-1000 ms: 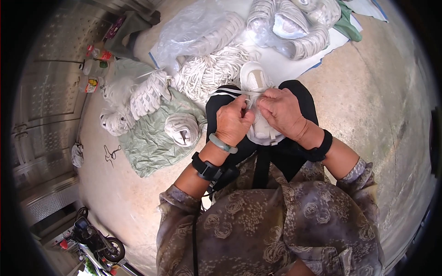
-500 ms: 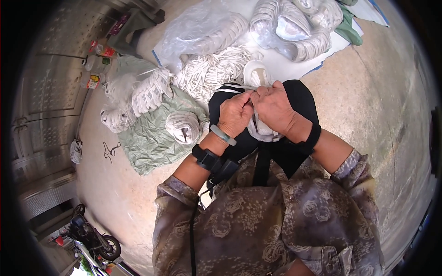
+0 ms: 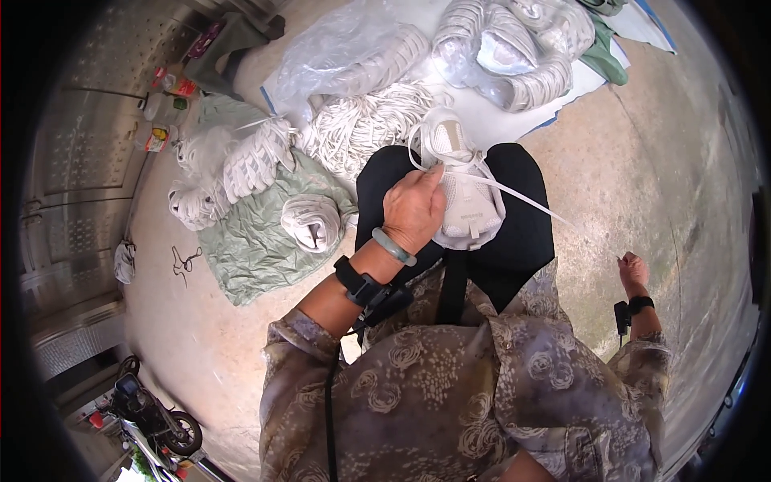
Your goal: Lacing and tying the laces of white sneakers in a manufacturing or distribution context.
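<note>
A pale beige-white lace-up shoe (image 3: 470,213) rests across my lap, its heel toward me. My left hand (image 3: 414,207) is closed on the shoe's left side, near the lacing; its fingertips are partly hidden. A white shoelace (image 3: 522,195) runs from the shoe's throat out to the right, and a loop of lace curves by its tongue. Far out to the right, my right hand (image 3: 634,271) is closed in line with this lace. The lace's last stretch fades against the floor.
Beyond my knees lies a heap of white laces (image 3: 365,128). Bagged stacks of shoes (image 3: 538,84) stand behind it. To the left, more white shoes (image 3: 261,161) and a rolled white bundle (image 3: 312,223) sit on a green sheet (image 3: 249,261). A motorbike (image 3: 157,414) stands at lower left.
My right hand has left the shoe and swung far out to the right, drawing the shoelace out. My left hand stays at the shoe, slightly lower.
</note>
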